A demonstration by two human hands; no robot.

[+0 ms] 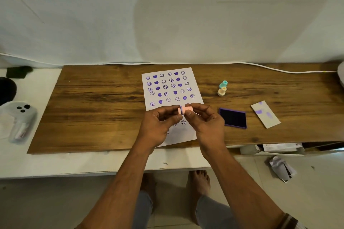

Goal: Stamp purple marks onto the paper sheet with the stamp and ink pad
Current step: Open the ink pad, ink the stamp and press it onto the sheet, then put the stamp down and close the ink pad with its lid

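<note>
A white paper sheet lies on the wooden board, covered with several rows of purple hearts and smiley faces. Above its lower half I hold a small pink stamp sideways between both hands. My left hand pinches its left end and my right hand grips its right end. The open purple ink pad lies flat on the board just right of my right hand. The lower marks on the sheet are partly hidden by my hands.
A teal stamp and a beige stamp stand right of the sheet. An ink-stained lid or card lies right of the pad. The wooden board rests on a white table. A plastic packet lies at far left.
</note>
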